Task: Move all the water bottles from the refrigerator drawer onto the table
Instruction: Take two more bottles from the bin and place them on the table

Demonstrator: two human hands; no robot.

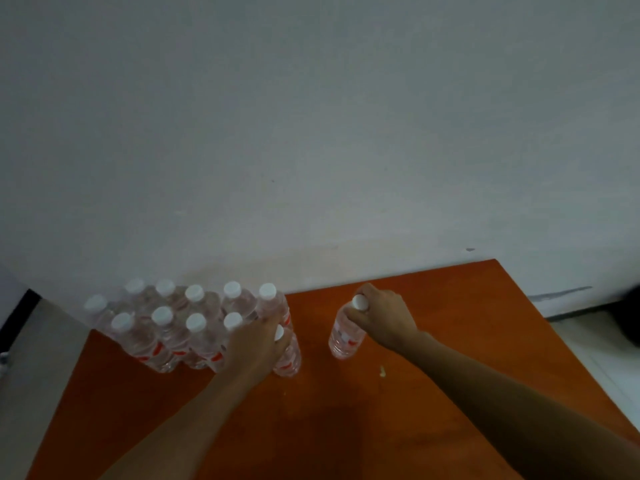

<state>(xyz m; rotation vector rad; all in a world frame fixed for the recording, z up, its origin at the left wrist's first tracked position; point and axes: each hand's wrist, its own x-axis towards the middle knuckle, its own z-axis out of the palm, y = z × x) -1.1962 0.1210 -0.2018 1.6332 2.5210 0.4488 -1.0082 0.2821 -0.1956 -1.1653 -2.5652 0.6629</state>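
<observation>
Several clear water bottles [162, 332] with white caps and red labels stand upright in two rows at the back left of the orange table [450, 341]. My left hand [258, 344] grips the neck of one more bottle [289, 358] standing at the right end of the front row. My right hand [381, 315] holds another bottle [343, 336] by its cap and neck; this one stands upright on the table, apart from the group to the right. The refrigerator drawer is out of view.
A grey-white wall [311, 133] runs right behind the table. A small pale scrap [382, 371] lies on the tabletop near my right forearm. The table's right edge drops to a light floor [595, 344]. A grey surface [38, 358] borders the table on the left.
</observation>
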